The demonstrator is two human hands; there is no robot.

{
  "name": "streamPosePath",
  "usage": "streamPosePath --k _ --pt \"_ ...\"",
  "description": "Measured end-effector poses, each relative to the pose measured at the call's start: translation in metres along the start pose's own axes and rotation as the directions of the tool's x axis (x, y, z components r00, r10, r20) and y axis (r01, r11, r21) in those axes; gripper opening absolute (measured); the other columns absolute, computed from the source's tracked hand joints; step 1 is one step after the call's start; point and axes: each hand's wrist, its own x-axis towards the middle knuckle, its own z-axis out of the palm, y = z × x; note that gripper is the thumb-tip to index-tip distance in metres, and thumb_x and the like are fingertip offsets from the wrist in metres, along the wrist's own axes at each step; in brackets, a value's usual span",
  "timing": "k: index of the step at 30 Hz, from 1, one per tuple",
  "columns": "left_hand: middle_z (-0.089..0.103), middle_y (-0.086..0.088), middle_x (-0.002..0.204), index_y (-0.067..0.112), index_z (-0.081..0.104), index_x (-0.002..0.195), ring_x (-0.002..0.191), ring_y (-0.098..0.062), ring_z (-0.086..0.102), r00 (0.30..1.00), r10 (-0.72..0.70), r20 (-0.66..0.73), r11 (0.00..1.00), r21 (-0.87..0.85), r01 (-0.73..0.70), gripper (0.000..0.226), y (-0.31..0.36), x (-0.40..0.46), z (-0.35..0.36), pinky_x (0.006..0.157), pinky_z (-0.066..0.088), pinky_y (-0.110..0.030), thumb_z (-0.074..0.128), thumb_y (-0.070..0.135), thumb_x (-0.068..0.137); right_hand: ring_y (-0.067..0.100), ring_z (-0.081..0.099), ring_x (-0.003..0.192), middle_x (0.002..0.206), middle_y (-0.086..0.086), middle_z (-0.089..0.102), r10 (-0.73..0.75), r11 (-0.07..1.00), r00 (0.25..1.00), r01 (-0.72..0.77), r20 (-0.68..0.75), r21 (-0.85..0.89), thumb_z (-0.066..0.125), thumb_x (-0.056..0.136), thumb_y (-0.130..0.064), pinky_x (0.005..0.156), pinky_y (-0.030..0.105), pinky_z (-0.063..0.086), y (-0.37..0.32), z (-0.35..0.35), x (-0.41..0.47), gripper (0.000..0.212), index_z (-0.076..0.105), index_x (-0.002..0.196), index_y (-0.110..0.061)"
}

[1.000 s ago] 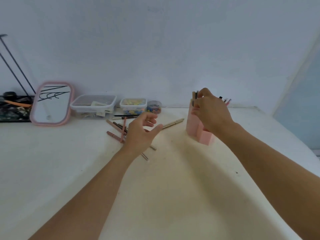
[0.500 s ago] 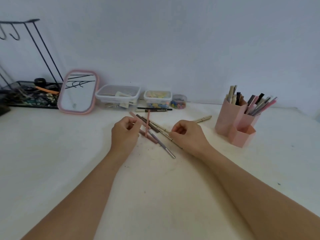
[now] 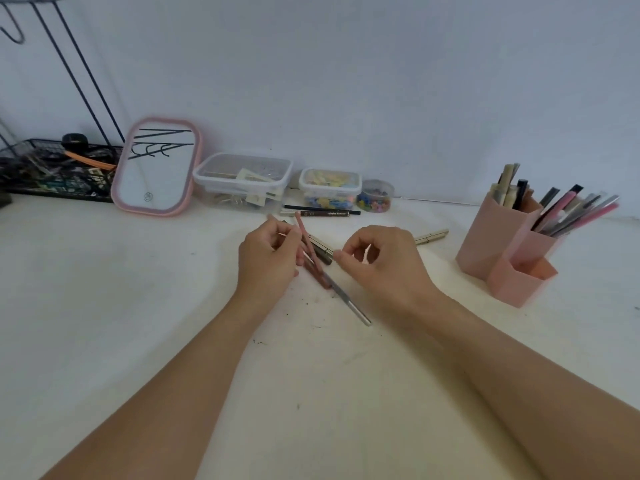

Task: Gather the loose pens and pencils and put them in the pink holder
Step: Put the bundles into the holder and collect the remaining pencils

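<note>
Our left hand (image 3: pixel 268 263) has lifted a pink pencil (image 3: pixel 306 242) off the pile since the last look — pinched, tilted.
Right hand (image 3: pixel 384 263) pinches at the loose pencils (image 3: pixel 332 282); pink holder (image 3: pixel 509 251) stands well right, bristling. Brown pencil (image 3: pixel 325 213) lettering — unreadable.

Both hands met over the loose pencils on the white table (image 3: pixel 138 323). The left grip (image 3: pixel 268 261) was closed around a pink pencil (image 3: pixel 300 226), whose tip stuck out beyond the fingers. The right grip (image 3: pixel 379 261) had thumb and forefinger pinched together just beside the heap; whether they held anything could not be told. Between the two grips lay a cluster of pencils (image 3: pixel 320 259), and a silver pen (image 3: pixel 349 304) slanted out of it toward the near side. A gold pen (image 3: pixel 431 236) lay beyond the right grip. Well to that grip's right stood the pink holder (image 3: pixel 491 244), with pens upright in it. Beyond the left grip, a dark pencil (image 3: pixel 322 213) lay in front of two plastic boxes (image 3: pixel 242 178), with a pink-framed mirror (image 3: pixel 157 168) further left.
</note>
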Motion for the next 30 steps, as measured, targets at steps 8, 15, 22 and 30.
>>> streamPosePath --k 8,15,22,30 --pt "0.06 0.006 0.054 0.012 0.064 0.076 0.054 -0.013 0.06 0.992 -0.061 -0.115 0.997 -0.063 0.054 0.024 0.003 0.0 -0.003 0.047 0.051 -0.027 0.06 0.021 0.097 0.02 0.067 0.066 0.064 0.002 0.069 0.169 0.941 0.967 -0.101 0.19 -0.324 0.073 0.074 -0.041 0.056 0.031 0.052 -0.026 0.026 0.016 0.028 0.07 0.066 -0.014" --pt "0.063 0.001 0.062 0.007 0.069 0.086 0.062 -0.016 0.063 0.992 -0.084 -0.095 0.995 -0.053 0.08 0.021 0.003 0.002 -0.002 0.05 0.053 -0.026 0.06 0.022 0.098 0.011 0.064 0.06 0.063 0.003 0.072 0.23 0.972 0.966 -0.224 0.114 -0.065 0.076 0.084 -0.028 0.052 0.025 0.049 -0.012 0.013 0.02 0.027 0.076 0.064 -0.01" --pt "0.075 -0.005 0.078 0.011 0.074 0.094 0.074 -0.013 0.071 0.991 -0.117 0.063 0.959 -0.253 0.129 0.032 0.008 0.0 -0.002 0.061 0.057 -0.03 0.065 0.041 0.095 0.0 0.053 0.05 0.061 -0.005 0.071 0.17 0.907 0.982 -0.19 0.086 0.375 0.082 0.082 -0.025 0.052 0.015 0.042 -0.018 0.003 0.017 0.016 0.08 0.071 -0.015" --pt "0.069 -0.011 0.077 0.004 0.062 0.09 0.068 -0.02 0.072 0.991 -0.1 0.092 0.928 -0.351 0.127 0.028 0.008 0.002 -0.008 0.066 0.057 -0.029 0.045 0.02 0.107 0.004 0.057 0.054 0.061 -0.009 0.066 0.1 0.993 0.98 -0.108 0.173 0.036 0.087 0.073 -0.041 0.056 0.023 0.048 -0.013 0.021 0.007 0.02 0.078 0.076 -0.023"
